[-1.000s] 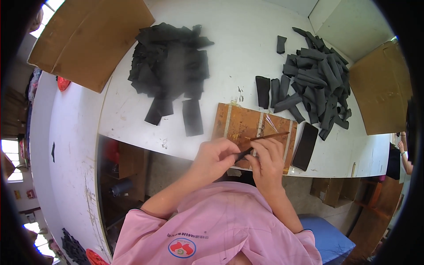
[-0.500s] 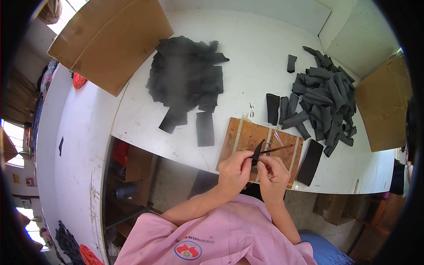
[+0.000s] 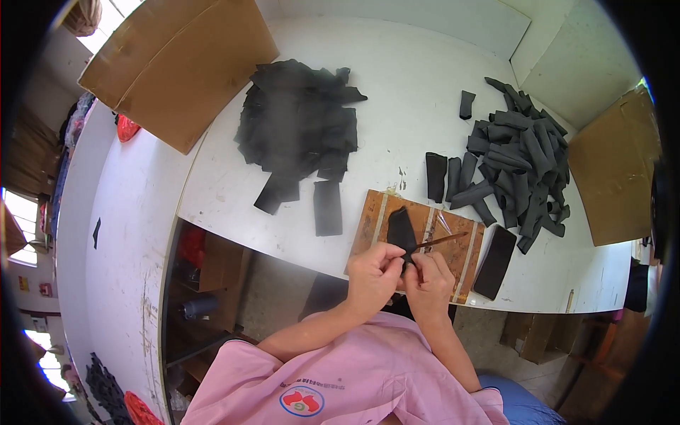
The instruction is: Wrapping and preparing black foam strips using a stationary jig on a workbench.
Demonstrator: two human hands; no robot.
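Over the near part of an orange-brown wooden board [image 3: 367, 225], my left hand [image 3: 374, 278] and my right hand [image 3: 429, 282] are close together. Both pinch the near end of a small black fabric piece [image 3: 401, 228], whose far end stretches over the board. A thin dark brown stick [image 3: 445, 240] juts out to the right from beside my right fingertips; whether that hand also grips it, I cannot tell. Flat dark fabric pieces lie heaped in a pile [image 3: 297, 120] at the left, with one grey piece [image 3: 328, 207] nearest me.
Rolled dark grey fabric tubes form a heap [image 3: 528, 152] at the right. A black phone-like slab [image 3: 495, 263] rests beside the board. Cardboard boxes stand at the left [image 3: 180, 67] and right [image 3: 613, 166] of the white table [image 3: 404, 92]. Shelves sit below its left part.
The black fabric piece has turned from a narrow, edge-on shape to a broader face lying away from me. My hands have shifted slightly toward me and left.
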